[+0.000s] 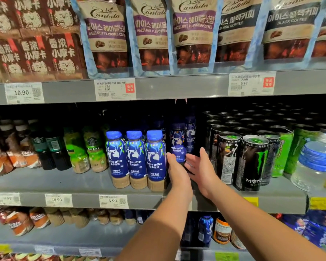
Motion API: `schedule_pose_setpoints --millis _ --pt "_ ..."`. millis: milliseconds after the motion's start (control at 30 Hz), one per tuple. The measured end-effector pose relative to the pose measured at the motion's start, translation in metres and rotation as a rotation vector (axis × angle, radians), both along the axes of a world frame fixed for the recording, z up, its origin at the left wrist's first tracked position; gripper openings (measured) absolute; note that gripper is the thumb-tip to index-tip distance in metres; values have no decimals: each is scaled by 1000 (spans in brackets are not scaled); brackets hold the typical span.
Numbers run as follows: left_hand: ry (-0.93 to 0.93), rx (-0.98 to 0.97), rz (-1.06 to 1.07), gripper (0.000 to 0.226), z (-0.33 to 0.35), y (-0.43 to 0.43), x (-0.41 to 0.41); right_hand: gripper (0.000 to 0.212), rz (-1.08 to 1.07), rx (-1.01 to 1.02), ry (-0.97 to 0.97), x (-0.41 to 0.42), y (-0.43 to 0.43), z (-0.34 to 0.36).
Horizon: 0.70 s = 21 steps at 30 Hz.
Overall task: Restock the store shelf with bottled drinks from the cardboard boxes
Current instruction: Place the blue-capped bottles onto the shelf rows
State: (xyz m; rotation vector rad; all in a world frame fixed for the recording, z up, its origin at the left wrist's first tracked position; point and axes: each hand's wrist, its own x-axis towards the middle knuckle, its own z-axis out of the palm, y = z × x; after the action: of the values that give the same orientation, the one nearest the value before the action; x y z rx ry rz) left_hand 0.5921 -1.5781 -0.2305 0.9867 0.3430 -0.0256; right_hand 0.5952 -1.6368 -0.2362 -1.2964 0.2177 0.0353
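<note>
Both my hands reach into the middle shelf (83,182). My left hand (176,171) is wrapped around the lower part of a dark blue coffee bottle (177,142) standing upright on the shelf. My right hand (201,168) is spread flat beside that bottle's right side, fingers apart, holding nothing. A second dark blue bottle (190,132) stands just behind. Left of my hand, three blue-capped coffee bottles (135,159) stand in a row at the shelf's front. No cardboard box is in view.
Black and green energy drink cans (252,162) crowd the shelf right of my right hand. Green and brown coffee bottles (79,153) fill the left. Coffee pouches (151,34) hang above. A large water bottle (316,162) stands far right. More bottles sit on the lower shelf (64,234).
</note>
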Motion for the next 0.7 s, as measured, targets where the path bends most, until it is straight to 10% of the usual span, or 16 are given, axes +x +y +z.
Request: schedule_pose_setpoints --millis 700 --pt "63 -6 -83 32 -3 0 20 70 63 87 9 20 8 -7"
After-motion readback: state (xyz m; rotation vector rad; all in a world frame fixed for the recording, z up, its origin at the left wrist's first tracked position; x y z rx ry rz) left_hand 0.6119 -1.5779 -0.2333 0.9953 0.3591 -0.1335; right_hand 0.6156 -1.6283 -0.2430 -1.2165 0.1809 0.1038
